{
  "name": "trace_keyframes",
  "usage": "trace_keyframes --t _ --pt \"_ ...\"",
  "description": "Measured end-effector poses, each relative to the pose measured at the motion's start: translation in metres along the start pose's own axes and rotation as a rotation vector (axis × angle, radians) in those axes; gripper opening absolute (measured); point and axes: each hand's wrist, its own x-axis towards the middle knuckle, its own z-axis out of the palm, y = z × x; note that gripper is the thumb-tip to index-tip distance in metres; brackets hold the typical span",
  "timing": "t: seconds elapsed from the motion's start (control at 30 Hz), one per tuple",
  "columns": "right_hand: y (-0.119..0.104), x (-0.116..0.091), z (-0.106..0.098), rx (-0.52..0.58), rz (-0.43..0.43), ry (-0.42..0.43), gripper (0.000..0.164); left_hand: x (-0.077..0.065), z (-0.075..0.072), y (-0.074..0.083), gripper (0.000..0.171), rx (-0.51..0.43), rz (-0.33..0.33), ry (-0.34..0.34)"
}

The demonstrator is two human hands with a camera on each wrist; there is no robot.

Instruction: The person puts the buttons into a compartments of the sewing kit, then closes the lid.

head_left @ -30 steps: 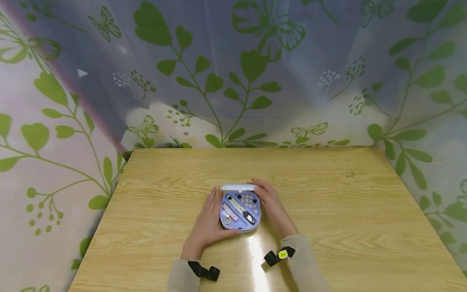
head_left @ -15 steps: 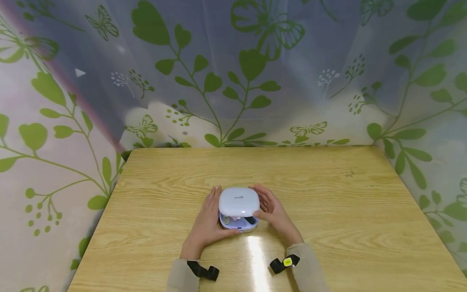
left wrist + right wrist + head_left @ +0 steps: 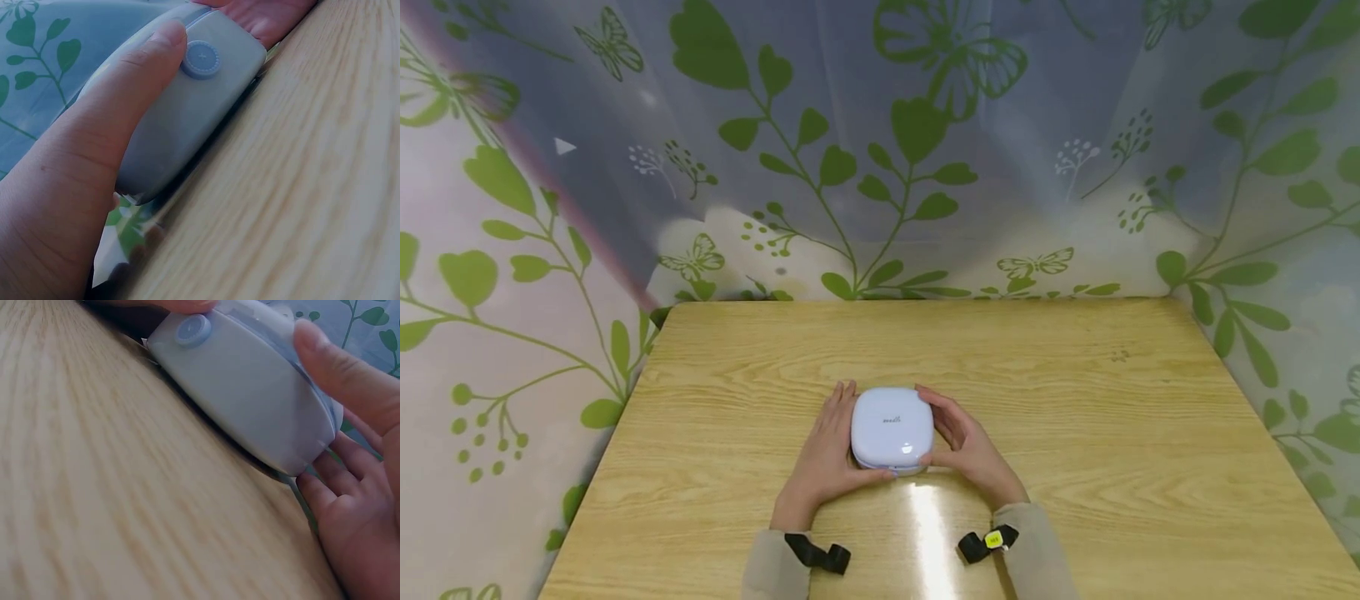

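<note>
A small white and pale-blue sewing kit box lies on the wooden table between my hands, its lid down over the base. My left hand holds the left side, the fingers along the wall and the thumb across the front. In the left wrist view that thumb lies next to a round blue button on the front. My right hand grips the right side, its thumb at the lid's edge and its fingers around the wall. The contents are hidden under the lid.
The wood-grain table extends around the box on all sides. A curtain with green leaves and butterflies hangs behind and beside it. Black camera straps sit on both wrists.
The lid has swung down toward me from standing upright, covering the buttons and tools inside. My right hand has come down and forward with it. The left hand has stayed in place.
</note>
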Motion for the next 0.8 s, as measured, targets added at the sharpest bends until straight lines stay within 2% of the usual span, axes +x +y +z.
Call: trace_keyframes --t 0.47,0.8 --pt "0.005 -0.0002 -0.0003 -0.077 -0.061 -0.031 0.08 0.0008 -0.0008 0.0013 0.129 -0.024 -0.007 0.014" --pt "0.0037 0.0002 0.0017 -0.085 -0.074 -0.031 0.08 0.0017 -0.0005 0.0015 0.13 -0.033 -0.011 0.019"
